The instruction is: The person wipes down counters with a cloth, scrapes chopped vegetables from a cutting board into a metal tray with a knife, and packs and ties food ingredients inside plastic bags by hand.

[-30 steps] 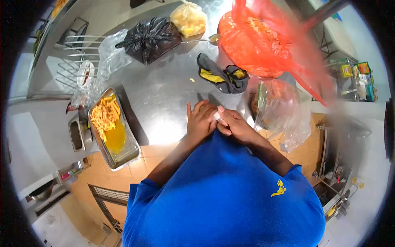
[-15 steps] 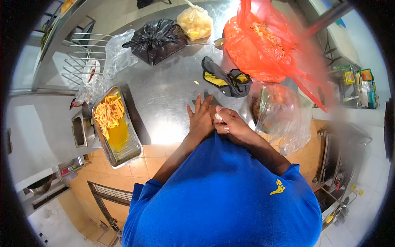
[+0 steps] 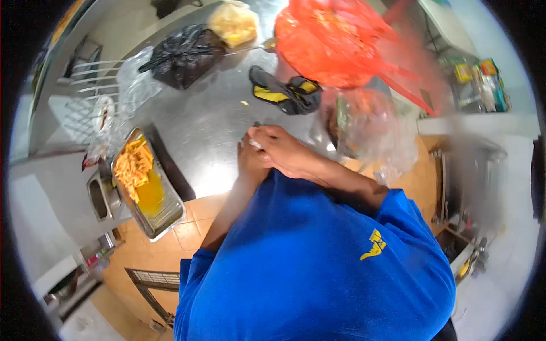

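From my end the right hand (image 3: 280,149) lies across the left hand (image 3: 249,160), the two together over the near edge of the bench (image 3: 210,133); the scrap (image 3: 256,144), small and white, sits between them, under the curled fingers of the right; the left is mostly covered, so I cannot tell how its fingers stand; I judge the step to be a wipe or a squeeze with the scrap, and I cannot tell what it is made of; as I read it, the next move calls for a firm hold on the scrap while the hands part, since neither looks free for anything else; ahead of them, toward the far edge, lies the grey cloth (image 3: 273,85), apart from both; the red bag (image 3: 324,59) fills the far right, with the clear bag (image 3: 375,128) nearer, by the right edge; the tray (image 3: 165,215), with strips (image 3: 133,167) in its far end, sits at the near left corner, well apart from the hands; the black bag (image 3: 187,57) stands toward the far left.
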The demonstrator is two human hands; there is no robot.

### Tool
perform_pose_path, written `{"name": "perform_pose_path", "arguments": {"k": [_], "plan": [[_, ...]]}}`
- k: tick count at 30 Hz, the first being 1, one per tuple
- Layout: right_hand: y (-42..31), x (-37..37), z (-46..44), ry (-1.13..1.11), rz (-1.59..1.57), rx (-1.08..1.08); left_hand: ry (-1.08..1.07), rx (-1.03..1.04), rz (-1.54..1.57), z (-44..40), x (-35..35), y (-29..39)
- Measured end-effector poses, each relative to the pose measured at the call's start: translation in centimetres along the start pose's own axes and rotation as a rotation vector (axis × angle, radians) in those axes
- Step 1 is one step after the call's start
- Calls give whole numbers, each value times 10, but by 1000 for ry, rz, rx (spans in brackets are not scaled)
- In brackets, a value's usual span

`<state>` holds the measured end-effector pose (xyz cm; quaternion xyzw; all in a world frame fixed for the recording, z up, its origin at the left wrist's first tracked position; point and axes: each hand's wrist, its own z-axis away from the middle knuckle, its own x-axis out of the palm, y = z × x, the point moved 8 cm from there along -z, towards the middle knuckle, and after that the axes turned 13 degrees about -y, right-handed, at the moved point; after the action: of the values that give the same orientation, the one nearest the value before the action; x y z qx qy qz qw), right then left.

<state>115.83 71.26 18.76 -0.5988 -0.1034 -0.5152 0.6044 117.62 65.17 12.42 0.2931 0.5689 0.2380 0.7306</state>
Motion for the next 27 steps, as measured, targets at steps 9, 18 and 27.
{"name": "perform_pose_path", "arguments": {"k": [9,18,27], "plan": [[-14,6,10,19,-18,-23,-100,-29,-175,1,3,-2],[-37,3,23,-1,114,-169,-98,162,422,-11,-4,25],[-88,-42,51,-4,691,-489,109,205,55,-24,-18,65]]}}
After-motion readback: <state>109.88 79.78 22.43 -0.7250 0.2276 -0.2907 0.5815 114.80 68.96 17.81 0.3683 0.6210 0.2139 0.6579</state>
